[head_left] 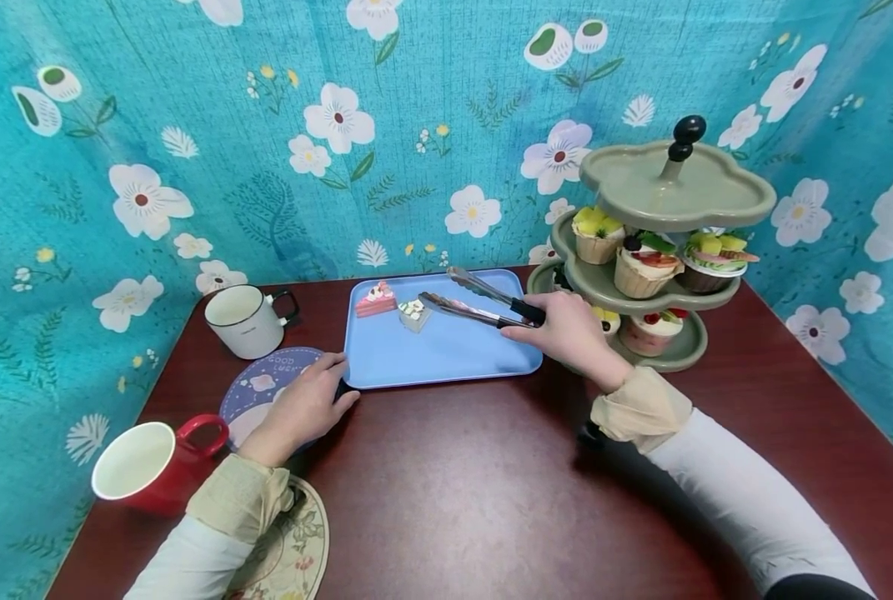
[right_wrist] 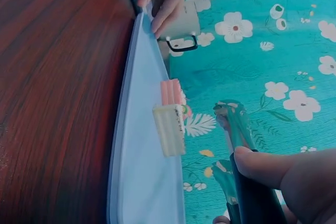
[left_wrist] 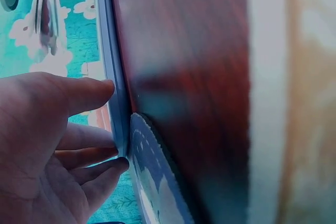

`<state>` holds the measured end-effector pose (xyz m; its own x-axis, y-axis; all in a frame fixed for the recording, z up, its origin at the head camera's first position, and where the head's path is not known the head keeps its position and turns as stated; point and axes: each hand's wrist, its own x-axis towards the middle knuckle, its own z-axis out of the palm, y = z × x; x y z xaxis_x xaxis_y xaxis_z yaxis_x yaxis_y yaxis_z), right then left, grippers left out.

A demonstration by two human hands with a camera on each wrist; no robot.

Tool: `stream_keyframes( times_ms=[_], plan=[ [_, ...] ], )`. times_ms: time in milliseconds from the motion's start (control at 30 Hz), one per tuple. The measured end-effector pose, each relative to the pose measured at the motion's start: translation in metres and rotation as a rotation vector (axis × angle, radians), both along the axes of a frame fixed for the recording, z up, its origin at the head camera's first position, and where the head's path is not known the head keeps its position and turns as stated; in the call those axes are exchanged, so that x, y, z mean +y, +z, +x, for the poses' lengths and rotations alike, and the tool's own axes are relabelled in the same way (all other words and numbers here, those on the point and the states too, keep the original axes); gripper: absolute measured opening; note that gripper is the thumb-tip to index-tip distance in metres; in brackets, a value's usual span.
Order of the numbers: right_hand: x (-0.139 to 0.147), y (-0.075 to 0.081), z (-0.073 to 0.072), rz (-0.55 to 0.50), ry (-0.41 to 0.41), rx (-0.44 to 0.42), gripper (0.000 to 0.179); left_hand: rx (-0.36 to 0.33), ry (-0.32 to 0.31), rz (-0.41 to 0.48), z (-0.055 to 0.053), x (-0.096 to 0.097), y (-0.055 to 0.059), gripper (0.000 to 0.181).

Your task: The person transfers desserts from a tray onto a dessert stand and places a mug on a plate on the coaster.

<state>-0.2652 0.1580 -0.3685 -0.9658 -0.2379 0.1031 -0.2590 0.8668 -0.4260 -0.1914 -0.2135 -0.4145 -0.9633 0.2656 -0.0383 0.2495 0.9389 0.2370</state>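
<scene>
1. Tongs [head_left: 491, 290] hung over the blue tray [head_left: 446, 354], arms spread, with one tip near the white cake piece [head_left: 414, 317] in the head view; the right wrist view showed a gap between them.
2. Of the hands, the right hand [head_left: 569, 329], by the tray's right end, was curled round the black grips, loosely enough that the tips stood apart. The left hand [head_left: 307, 408] was at the tray's near left corner, thumb and fingers a little bent, lightly pinching its edge.
3. The white cake piece sat toward the tray's far left, just beside the pink cake piece [head_left: 376, 304], which lay nearer that corner.
4. Both pieces looked light and probably a bit soft, so a hard squeeze might have dented them; their toppings seemed the delicate part. The plain sides, below the topping, looked the best place to take hold.
5. The tray itself seemed stiff, light and smooth, likely to slide if nudged, so its raised rim at a corner was a sensible place to steady it.
6. Right of the tray, on the worktop [head_left: 446, 483], rose a tiered stand [head_left: 679, 196] of cupcakes [head_left: 644, 271]; left of the tray stood a white mug [head_left: 247, 325].
</scene>
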Motion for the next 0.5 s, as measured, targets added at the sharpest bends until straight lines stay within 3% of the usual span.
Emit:
stream_keyframes(
  times_ms=[300,500],
  plan=[
    [-0.013,-0.006,-0.017,0.050,-0.034,-0.081,0.069,0.017,-0.009,0.001,-0.001,0.000,0.000,0.057],
    [-0.018,-0.010,-0.030,0.077,0.020,-0.104,0.067,0.029,-0.013,0.004,0.000,0.002,-0.001,0.056]
  ],
)
